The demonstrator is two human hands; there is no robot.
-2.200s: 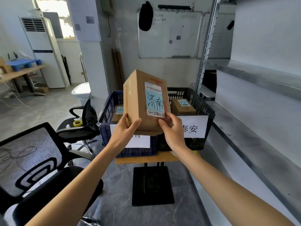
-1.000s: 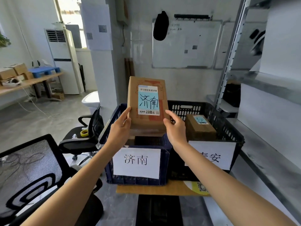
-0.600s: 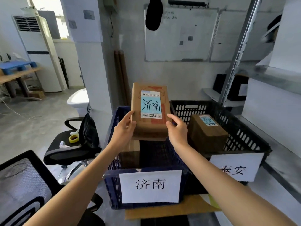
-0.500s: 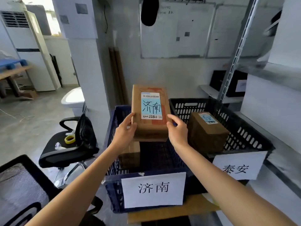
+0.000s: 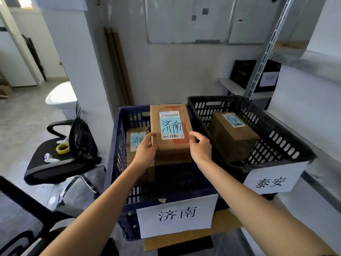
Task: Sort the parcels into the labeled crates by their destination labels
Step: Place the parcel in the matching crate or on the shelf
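Observation:
A brown cardboard parcel [image 5: 171, 132] with a blue label reading 济南 sits between my hands over the inside of the blue crate [image 5: 114, 154]. My left hand [image 5: 146, 151] grips its left side and my right hand [image 5: 200, 149] grips its right side. The blue crate carries a white sign [image 5: 176, 217] reading 济南. A second parcel [image 5: 136, 143] with the same label stands inside it at the left, partly hidden by my left hand. The black crate [image 5: 280, 135] to the right, signed 泰安 [image 5: 271, 182], holds one brown parcel [image 5: 232, 137].
Both crates stand on a small wooden-topped stand [image 5: 227, 226]. A black office chair [image 5: 60, 163] at the left carries a roll of yellow tape [image 5: 63, 148]. Another mesh chair [image 5: 22, 218] is at the lower left. A metal shelf unit [image 5: 304, 100] runs along the right.
Both hands have lowered the held parcel from above the blue crate's rim down into the crate, beside the parcel standing there. The view has tilted down and come closer.

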